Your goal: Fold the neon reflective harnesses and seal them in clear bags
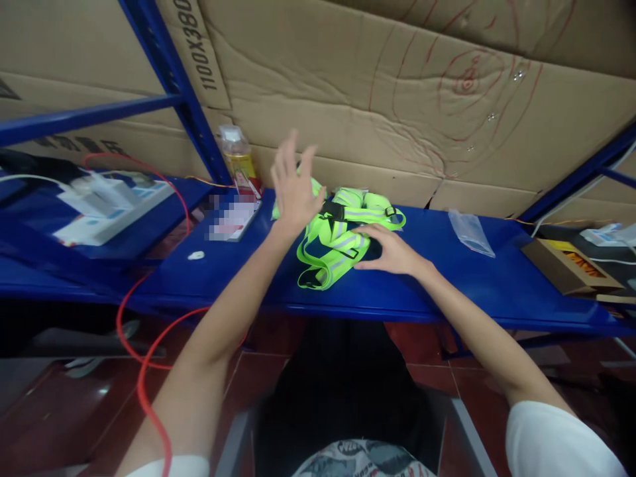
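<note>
Hi-vis strap vest (334, 246), yellow-green with grey reflective stripes and black buckles, lies in a loose, looped heap mid-bench, reaching close to the front edge of the blue metal bench (437, 291). Left hand (297, 189): wide open, fingers spread and pointing up, slightly blurred, raised at the vest's left rear side; nothing seen in its grasp. Right hand (390, 250): about half open, thumb and fingers apart in a C at the vest's right edge, fingertips at the straps. Can't tell if they press on the fabric; no closed grip on it.

Behind the vest: rolled hi-vis bundles (348, 197), same colour, near the cardboard backing (318, 106). Red rings drawn on that board, upper right.

Left of the vest: clear bottle (239, 162) with white cap and yellow-red label, upright by the blue rack post; a flat booklet (243, 215) just in front of it, partly pixelated; small white piece (195, 256) nearer the front. Further left: white power strip (114, 209) with plugs in, red cable (122, 318) looping down past the bench.

Right side: clear plastic bag (471, 232) lying flat, then an open cardboard box (571, 266) near the right end.
</note>
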`<state>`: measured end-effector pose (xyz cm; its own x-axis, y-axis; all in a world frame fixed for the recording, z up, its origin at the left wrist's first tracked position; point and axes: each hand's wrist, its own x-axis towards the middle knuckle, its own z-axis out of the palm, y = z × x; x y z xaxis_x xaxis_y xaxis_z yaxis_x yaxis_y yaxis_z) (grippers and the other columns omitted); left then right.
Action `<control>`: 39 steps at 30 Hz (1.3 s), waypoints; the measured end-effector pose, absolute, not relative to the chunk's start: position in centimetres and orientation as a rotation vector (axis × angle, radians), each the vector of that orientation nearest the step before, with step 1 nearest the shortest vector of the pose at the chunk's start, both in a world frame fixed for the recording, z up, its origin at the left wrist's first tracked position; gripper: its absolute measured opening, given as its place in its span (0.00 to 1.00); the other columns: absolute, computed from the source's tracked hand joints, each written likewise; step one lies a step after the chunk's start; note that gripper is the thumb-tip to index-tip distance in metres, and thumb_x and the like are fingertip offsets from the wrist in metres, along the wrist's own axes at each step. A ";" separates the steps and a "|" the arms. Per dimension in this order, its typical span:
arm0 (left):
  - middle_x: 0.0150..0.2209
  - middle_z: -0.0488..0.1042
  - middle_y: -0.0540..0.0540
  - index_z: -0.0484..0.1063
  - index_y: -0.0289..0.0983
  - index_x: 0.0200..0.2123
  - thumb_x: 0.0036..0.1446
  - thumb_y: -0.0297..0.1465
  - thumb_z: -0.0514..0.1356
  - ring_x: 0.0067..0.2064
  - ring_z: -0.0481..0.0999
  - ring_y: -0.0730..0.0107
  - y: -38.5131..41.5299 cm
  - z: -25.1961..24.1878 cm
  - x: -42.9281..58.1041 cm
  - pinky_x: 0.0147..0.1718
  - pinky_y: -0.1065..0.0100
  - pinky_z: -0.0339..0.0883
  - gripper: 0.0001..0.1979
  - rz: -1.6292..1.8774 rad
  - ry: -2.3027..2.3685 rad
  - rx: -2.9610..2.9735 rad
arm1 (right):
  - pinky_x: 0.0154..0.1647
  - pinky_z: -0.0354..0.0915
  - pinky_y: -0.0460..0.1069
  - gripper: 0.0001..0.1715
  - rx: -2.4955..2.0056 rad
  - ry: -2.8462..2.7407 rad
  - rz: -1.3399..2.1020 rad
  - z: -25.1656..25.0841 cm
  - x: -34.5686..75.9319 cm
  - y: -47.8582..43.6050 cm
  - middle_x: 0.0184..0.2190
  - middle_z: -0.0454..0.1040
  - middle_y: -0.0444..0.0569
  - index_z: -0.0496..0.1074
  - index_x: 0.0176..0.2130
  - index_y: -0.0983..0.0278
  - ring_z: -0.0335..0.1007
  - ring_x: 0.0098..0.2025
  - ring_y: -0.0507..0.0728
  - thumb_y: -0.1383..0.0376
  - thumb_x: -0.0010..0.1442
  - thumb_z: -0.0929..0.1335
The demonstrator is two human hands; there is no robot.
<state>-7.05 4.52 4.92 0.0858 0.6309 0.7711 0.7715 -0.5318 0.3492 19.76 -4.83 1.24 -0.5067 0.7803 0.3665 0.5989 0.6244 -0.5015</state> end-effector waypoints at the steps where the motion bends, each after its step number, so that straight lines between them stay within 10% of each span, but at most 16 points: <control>1: 0.80 0.49 0.35 0.63 0.43 0.71 0.59 0.41 0.71 0.79 0.48 0.28 4.3 4.9 -6.6 0.75 0.32 0.46 0.40 -1.288 -1.306 -2.363 | 0.60 0.73 0.65 0.41 -1.101 -2.356 0.331 1.0 19.2 -5.2 0.59 0.76 0.57 0.72 0.66 0.57 0.75 0.59 0.69 0.50 0.60 0.79; 10: 0.63 0.71 0.25 0.74 0.31 0.61 0.68 0.39 0.65 0.65 0.72 0.35 6.8 0.9 -4.3 0.63 0.45 0.65 0.24 -0.501 -1.134 -2.655 | 0.60 0.71 0.63 0.16 -1.020 -2.404 0.144 0.2 19.5 -6.1 0.58 0.78 0.55 0.74 0.52 0.59 0.75 0.60 0.69 0.65 0.65 0.72; 15: 0.57 0.76 0.29 0.72 0.33 0.58 0.73 0.39 0.57 0.59 0.77 0.40 6.0 1.6 -4.8 0.53 0.52 0.70 0.19 -0.740 -1.225 -2.661 | 0.60 0.72 0.62 0.15 -0.950 -2.229 0.050 -0.2 21.0 -9.6 0.53 0.82 0.53 0.76 0.53 0.57 0.77 0.56 0.67 0.62 0.67 0.73; 20: 0.38 0.79 0.42 0.75 0.38 0.46 0.68 0.40 0.62 0.42 0.80 0.53 6.5 2.9 -4.9 0.42 0.60 0.69 0.12 -1.272 -1.414 -2.645 | 0.48 0.76 0.57 0.37 -1.285 -1.813 0.257 0.0 22.1 -12.4 0.49 0.84 0.53 0.72 0.67 0.61 0.82 0.46 0.64 0.54 0.63 0.76; 26: 0.30 0.74 0.46 0.70 0.38 0.29 0.62 0.45 0.65 0.36 0.74 0.63 8.1 3.9 -6.6 0.38 0.63 0.66 0.18 -1.643 -1.467 -2.563 | 0.39 0.74 0.54 0.25 -1.568 -1.808 0.344 1.2 24.5 -13.4 0.41 0.87 0.52 0.85 0.46 0.64 0.83 0.39 0.64 0.48 0.59 0.78; 33: 0.30 0.78 0.45 0.75 0.37 0.30 0.57 0.38 0.66 0.35 0.76 0.60 8.8 2.7 -8.1 0.39 0.61 0.70 0.10 -1.536 -1.550 -2.662 | 0.45 0.74 0.54 0.15 -1.461 -1.873 -0.310 0.3 25.6 -16.2 0.43 0.87 0.52 0.85 0.49 0.59 0.84 0.41 0.62 0.54 0.67 0.75; 36: 0.32 0.80 0.44 0.77 0.36 0.32 0.56 0.34 0.67 0.37 0.78 0.60 8.8 2.6 -7.8 0.43 0.61 0.73 0.06 -1.553 -1.623 -2.607 | 0.30 0.68 0.52 0.18 -1.591 -1.894 -0.210 0.4 25.6 -16.8 0.32 0.84 0.48 0.84 0.41 0.58 0.77 0.28 0.58 0.47 0.62 0.77; 39: 0.36 0.82 0.43 0.79 0.36 0.36 0.56 0.33 0.67 0.40 0.79 0.58 9.0 2.8 -7.8 0.47 0.60 0.75 0.07 -1.599 -1.664 -2.583 | 0.32 0.68 0.52 0.18 -1.549 -1.959 0.033 1.1 25.8 -17.1 0.37 0.84 0.50 0.80 0.34 0.59 0.79 0.35 0.61 0.48 0.62 0.77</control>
<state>-7.85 8.99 2.77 0.1352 0.8443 0.5185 0.5516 -0.4988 0.6685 25.76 -17.09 1.12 -0.1075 0.8833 0.4563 0.8674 0.3076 -0.3911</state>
